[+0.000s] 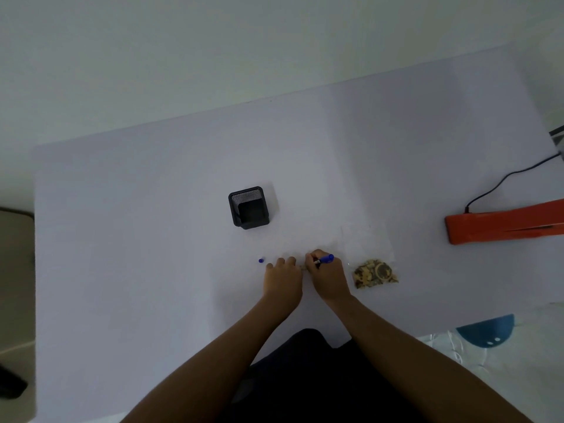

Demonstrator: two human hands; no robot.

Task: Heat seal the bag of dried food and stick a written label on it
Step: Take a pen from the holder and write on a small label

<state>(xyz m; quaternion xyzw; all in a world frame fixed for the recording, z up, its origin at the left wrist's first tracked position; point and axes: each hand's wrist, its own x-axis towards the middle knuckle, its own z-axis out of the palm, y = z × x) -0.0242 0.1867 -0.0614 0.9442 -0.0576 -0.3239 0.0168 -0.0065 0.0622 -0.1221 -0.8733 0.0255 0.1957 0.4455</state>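
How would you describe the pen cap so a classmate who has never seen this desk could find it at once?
Start at the black mesh pen holder standing mid-table. Come towards the person from it, stopping just left of the left hand. The pen cap lies there alone on the bare surface: a tiny blue piece, far smaller than anything near it.

Pen (325, 259) gripped in right hand (328, 277), left hand (282, 277) touching beside. Pen cap (261, 260) left of grip; bag (375, 274) right; holder (249, 207) behind-left; sealer (503, 224) far right.
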